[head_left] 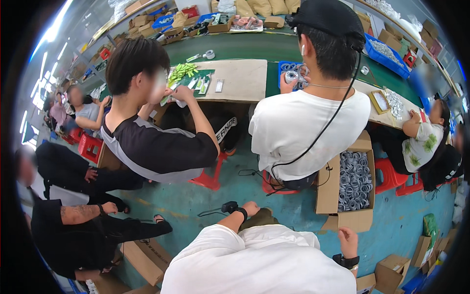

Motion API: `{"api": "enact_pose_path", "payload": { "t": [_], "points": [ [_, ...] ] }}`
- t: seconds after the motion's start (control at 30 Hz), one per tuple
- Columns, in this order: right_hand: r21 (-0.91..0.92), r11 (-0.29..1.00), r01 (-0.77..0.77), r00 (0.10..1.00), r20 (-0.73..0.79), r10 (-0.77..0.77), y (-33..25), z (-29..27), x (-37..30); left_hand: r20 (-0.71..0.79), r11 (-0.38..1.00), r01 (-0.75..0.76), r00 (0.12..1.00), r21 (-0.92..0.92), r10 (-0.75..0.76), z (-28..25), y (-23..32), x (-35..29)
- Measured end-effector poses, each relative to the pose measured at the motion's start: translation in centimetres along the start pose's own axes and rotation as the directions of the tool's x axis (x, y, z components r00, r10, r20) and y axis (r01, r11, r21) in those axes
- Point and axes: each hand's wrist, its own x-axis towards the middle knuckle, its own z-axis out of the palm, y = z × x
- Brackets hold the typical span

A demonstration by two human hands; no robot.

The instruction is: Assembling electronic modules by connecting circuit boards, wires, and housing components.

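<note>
- Black bands sit on both wrists; the fingers are read from there outward.
- Right hand: the back of the hand faces the camera. The fingers point to the far side, loosely extended and close together. Nothing shows in their grasp.
- Left hand: the fingers are curled down over the knee. No object shows in them; whether they close on anything underneath cannot be told.
- Cardboard box: it stands on the teal floor, just far of the right hand, and its near flap lies close beside the fingertips. No contact shows.
- Box axis: the long side runs near to far, roughly in line with the right hand's fingers. The top is open, flaps folded outward.
- Grey-white rings: they fill the box in a loose heap, lying far and slightly right of the right fingertips.
- Nearer hand: the right hand is near the box. The left hand is well apart from it, to the left, with bare floor between.
- Seated person in a white shirt: this person sits on a red stool far of both hands, back to the camera, with the box touching or just beside the stool's right side.
</note>
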Motion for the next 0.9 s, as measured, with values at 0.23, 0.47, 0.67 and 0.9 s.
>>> {"api": "enact_pose_path", "payload": {
  "t": [0.23,0.47,0.67,0.9],
  "points": [
    [0.012,0.999,0.031,0.998,0.047,-0.031,0.1,1.3,1.0,-0.023,0.998,0.053,0.998,-0.045,-0.054,-0.2,-1.9,-0.7],
    [-0.038,0.999,0.033,0.994,0.104,-0.029,-0.3,1.9,1.2,-0.053,0.997,0.064,0.996,-0.046,-0.067,-0.4,-1.7,-1.7],
    [-0.016,1.0,0.017,0.995,0.095,-0.016,0.0,2.5,1.2,-0.041,0.996,0.077,0.996,-0.051,-0.079,-0.2,-2.1,-2.1],
    [-0.002,1.0,0.015,0.994,0.105,-0.015,0.8,3.1,1.5,-0.052,0.994,0.08,0.995,-0.076,-0.085,-0.3,-2.3,-2.6]
  ]
}}
